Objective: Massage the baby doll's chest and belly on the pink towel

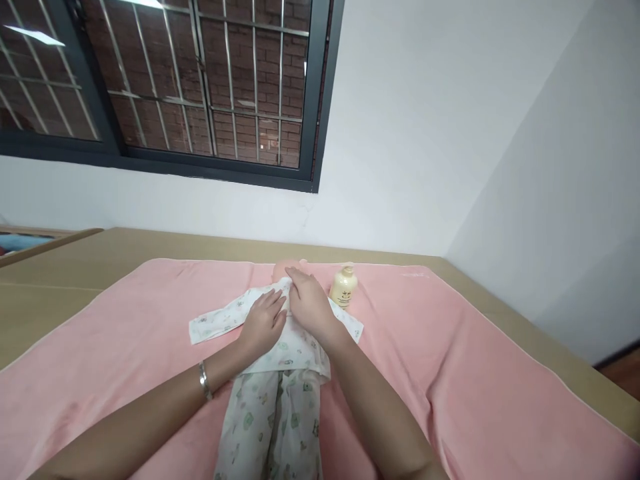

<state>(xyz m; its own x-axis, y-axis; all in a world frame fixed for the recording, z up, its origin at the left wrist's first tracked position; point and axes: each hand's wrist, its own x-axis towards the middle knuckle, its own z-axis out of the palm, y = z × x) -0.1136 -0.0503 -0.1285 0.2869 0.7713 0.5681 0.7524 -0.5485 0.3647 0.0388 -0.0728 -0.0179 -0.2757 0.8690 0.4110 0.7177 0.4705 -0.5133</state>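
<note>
1. A baby doll (281, 269) lies on its back in the middle of a pink towel (450, 347), head toward the wall, dressed in a white printed top (280, 340) and matching printed trousers (270, 420). Only a sliver of the head shows past the fingers.
2. The top looks like thin, soft cotton: light, floppy, apt to bunch and slide over the body beneath. The front flaps near the chest look like the best place to hold it; one sleeve (213, 323) lies spread flat to the left.
3. The left hand (263, 322) lies palm down on the doll's chest, fingers extended and together, pressing the fabric flat rather than gripping it.
4. The right hand (307, 301) rests just beside it, nearer the collar, fingers curved over the neckline edge; whether they pinch the cloth underneath cannot be told.
5. Both forearms reach in from the bottom edge and converge over the torso; a silver bracelet (204, 380) sits on the left wrist.
6. A cream lotion bottle (343, 287) stands upright on the towel, just right of the doll's shoulder, near the right hand but apart from it.
7. The towel covers a tan tabletop (100, 257) set against a white wall below a barred window (200, 87).
</note>
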